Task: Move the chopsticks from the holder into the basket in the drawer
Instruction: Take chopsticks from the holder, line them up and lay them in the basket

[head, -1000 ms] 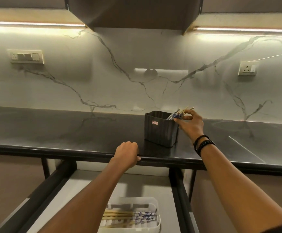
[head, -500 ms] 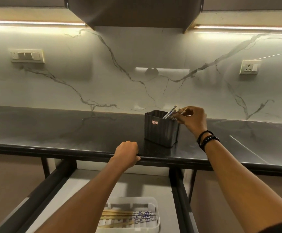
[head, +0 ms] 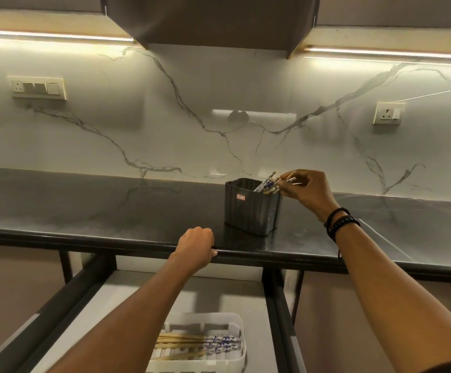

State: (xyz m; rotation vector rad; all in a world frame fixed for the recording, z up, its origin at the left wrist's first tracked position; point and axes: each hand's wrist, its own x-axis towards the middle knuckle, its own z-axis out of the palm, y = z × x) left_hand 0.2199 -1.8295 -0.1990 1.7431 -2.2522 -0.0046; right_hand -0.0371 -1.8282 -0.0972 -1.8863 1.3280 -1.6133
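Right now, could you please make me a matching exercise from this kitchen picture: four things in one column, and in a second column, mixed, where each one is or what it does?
Things:
1. holder
2. basket
3. left hand
4. right hand

Places or states:
a. pinches the tops of the chopsticks
b. lies in the open drawer
c. stands on the countertop
d. grips the countertop's front edge

Pairs: 1-c, 2-b, 3-d, 4-a.

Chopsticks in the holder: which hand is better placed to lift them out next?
Right. The right hand pinches the chopsticks at the rim of the holder; the left hand is curled over the counter edge, short of the holder.
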